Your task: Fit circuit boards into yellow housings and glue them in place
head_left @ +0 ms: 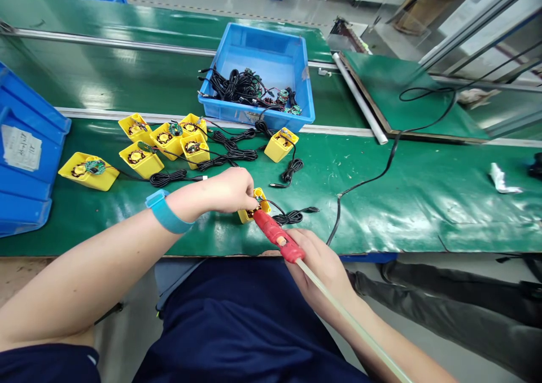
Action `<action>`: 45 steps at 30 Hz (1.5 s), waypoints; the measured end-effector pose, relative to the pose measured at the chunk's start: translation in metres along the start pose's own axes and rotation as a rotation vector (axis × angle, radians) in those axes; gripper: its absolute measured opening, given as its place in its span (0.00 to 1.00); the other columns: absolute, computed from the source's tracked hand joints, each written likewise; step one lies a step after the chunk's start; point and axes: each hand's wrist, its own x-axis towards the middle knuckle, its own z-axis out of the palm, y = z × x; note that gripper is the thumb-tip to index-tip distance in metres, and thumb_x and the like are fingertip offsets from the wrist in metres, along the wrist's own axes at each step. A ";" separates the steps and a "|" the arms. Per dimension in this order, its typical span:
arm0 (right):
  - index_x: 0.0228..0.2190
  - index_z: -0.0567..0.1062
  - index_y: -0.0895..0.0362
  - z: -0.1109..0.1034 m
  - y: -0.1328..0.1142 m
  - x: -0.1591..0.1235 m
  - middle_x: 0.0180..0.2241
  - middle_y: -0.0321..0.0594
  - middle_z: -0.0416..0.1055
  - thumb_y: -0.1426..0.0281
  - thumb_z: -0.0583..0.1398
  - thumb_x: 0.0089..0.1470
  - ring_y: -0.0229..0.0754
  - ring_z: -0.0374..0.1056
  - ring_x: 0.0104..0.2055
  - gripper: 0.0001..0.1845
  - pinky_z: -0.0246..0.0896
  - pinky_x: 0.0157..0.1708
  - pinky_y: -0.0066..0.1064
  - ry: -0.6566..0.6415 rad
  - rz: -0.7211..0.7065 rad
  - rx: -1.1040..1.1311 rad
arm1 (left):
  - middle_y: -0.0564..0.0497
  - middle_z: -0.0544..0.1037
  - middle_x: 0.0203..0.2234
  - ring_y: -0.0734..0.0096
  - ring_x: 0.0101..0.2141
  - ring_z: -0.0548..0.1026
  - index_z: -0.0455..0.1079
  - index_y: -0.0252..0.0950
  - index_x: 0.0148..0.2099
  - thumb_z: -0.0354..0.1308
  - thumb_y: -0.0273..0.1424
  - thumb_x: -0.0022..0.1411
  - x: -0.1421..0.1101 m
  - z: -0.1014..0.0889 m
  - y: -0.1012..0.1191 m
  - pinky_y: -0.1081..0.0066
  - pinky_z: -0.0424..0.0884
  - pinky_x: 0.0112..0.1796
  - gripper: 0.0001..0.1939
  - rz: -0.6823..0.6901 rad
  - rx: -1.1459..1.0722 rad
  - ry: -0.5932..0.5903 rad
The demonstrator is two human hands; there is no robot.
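My left hand (231,190), with a blue wrist strap (167,213) on its wrist, holds a small yellow plastic holder (259,201) on the green bench mat (381,202). A coil of black cable (288,217) runs from this holder. My right hand (317,267) grips a red hot glue gun (277,236), with its nozzle at the holder's inner part. A long pale glue stick (351,321) trails from the gun's rear. Part of the holder's contents is hidden by my fingers and the nozzle.
Several yellow holders with copper-wound coils and coiled black cables (163,143) stand to the left. A blue crate of cables and circuit boards (256,75) sits behind them. A blue bin (27,148) stands at far left, and a loose black cable (392,151) crosses the mat.
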 end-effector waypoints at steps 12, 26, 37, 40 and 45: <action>0.52 0.67 0.57 -0.001 -0.003 0.001 0.35 0.44 0.73 0.71 0.53 0.68 0.43 0.70 0.30 0.12 0.72 0.30 0.33 -0.006 0.035 -0.007 | 0.53 0.72 0.18 0.73 0.21 0.63 0.78 0.33 0.30 0.61 0.35 0.53 0.003 0.003 -0.003 0.70 0.56 0.23 0.10 -0.007 -0.041 0.008; 0.54 0.67 0.57 0.001 -0.003 -0.003 0.42 0.50 0.73 0.74 0.54 0.67 0.47 0.74 0.40 0.15 0.76 0.37 0.36 -0.014 0.048 0.031 | 0.53 0.70 0.17 0.73 0.20 0.62 0.77 0.34 0.28 0.61 0.35 0.51 0.003 0.005 0.001 0.69 0.55 0.23 0.09 -0.046 -0.034 0.017; 0.55 0.66 0.58 -0.001 -0.003 -0.006 0.46 0.54 0.71 0.72 0.53 0.68 0.48 0.75 0.44 0.15 0.77 0.38 0.37 0.000 0.028 -0.037 | 0.53 0.70 0.18 0.72 0.22 0.64 0.76 0.34 0.27 0.61 0.37 0.52 0.003 0.008 0.002 0.69 0.55 0.23 0.10 -0.059 0.004 0.051; 0.55 0.66 0.57 -0.001 -0.003 -0.006 0.45 0.52 0.73 0.73 0.53 0.68 0.48 0.74 0.43 0.15 0.77 0.39 0.38 0.000 0.023 -0.017 | 0.53 0.71 0.18 0.71 0.22 0.64 0.76 0.34 0.27 0.62 0.37 0.51 0.005 0.010 0.001 0.69 0.56 0.24 0.10 -0.059 0.003 0.054; 0.54 0.65 0.57 -0.003 -0.002 -0.005 0.41 0.49 0.72 0.74 0.53 0.67 0.46 0.74 0.39 0.14 0.76 0.37 0.36 -0.030 0.034 0.025 | 0.53 0.68 0.17 0.72 0.21 0.63 0.75 0.34 0.27 0.62 0.36 0.51 0.005 0.009 0.002 0.69 0.55 0.23 0.09 -0.088 -0.010 0.047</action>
